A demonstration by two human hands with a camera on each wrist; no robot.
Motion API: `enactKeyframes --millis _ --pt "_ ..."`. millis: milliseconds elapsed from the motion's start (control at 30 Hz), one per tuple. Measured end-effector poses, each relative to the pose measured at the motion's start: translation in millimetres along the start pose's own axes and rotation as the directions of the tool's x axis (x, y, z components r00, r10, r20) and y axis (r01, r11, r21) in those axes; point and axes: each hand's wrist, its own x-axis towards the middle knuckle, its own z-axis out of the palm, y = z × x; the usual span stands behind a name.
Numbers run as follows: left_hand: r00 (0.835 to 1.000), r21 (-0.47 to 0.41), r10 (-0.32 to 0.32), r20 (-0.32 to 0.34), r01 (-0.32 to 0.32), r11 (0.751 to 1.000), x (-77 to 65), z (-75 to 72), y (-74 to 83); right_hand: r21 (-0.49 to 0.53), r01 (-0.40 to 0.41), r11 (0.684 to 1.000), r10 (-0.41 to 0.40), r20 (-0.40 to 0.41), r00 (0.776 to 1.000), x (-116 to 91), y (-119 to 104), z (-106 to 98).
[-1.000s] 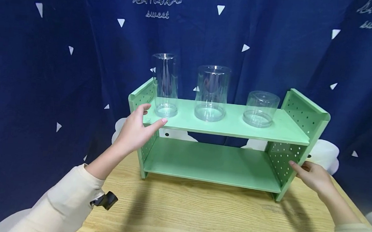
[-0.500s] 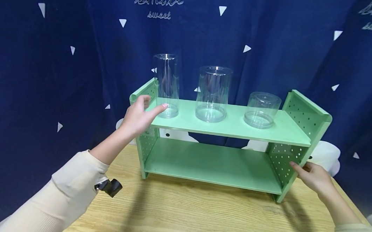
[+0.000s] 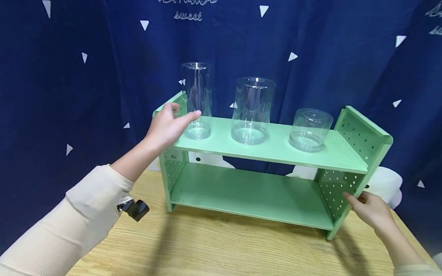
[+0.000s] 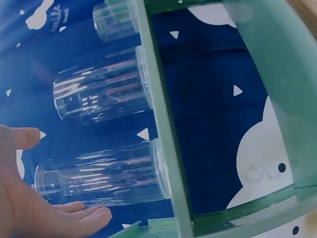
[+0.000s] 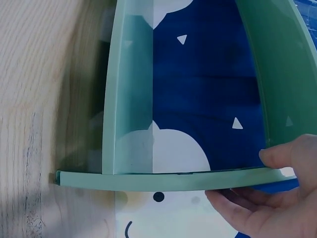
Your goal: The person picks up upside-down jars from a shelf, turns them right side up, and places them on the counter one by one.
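Observation:
A green two-tier shelf (image 3: 248, 193) carries three clear, see-through cylindrical containers on its upper board. The tall narrow container (image 3: 202, 95) is at the left, a wider medium one (image 3: 253, 104) in the middle and a short one (image 3: 311, 128) to the right. My left hand (image 3: 164, 126) is beside the tall container, thumb and fingers spread to either side of it; in the left wrist view its fingers (image 4: 81, 223) lie along the container's lower edge. At the right end panel, my right hand (image 3: 372, 210) grips the panel's front edge between thumb and fingers.
The shelf stands on a light wooden table (image 3: 215, 254). Close behind hangs a dark blue curtain (image 3: 323, 51) with white triangles and cloud shapes. Perforated end panels (image 3: 363, 137) rise above the upper board at both sides.
My left hand has moved up from the upper board's front edge to beside the tall container's lower half. My right hand keeps its grip on the panel, and the containers have not moved.

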Motion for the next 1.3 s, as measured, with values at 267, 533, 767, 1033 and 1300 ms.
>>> enactKeyframes --millis 267,533,767,1033,1300 --pt "1.0 0.034 -0.023 -0.008 0.023 0.999 6.9 -5.0 12.2 0.007 -0.018 1.0 0.018 0.016 1.0 -2 -3 -1" --pt "0.998 0.041 -0.061 -0.022 0.062 0.997 14.7 -4.8 19.8 0.017 -0.019 1.0 0.019 0.013 1.0 -3 -2 -1" --pt "0.993 0.018 -0.107 -0.039 0.108 0.994 23.6 -7.0 26.7 0.036 -0.016 0.999 0.015 0.006 1.0 -3 -1 0" --pt "0.989 -0.028 -0.138 -0.048 0.137 0.99 33.3 -8.4 30.4 0.044 -0.019 0.999 0.018 0.011 1.0 -2 0 0" --pt "0.985 -0.037 -0.169 -0.038 0.167 0.985 41.2 -7.6 37.5 0.062 -0.028 0.998 0.027 0.028 0.999 -3 -1 1"
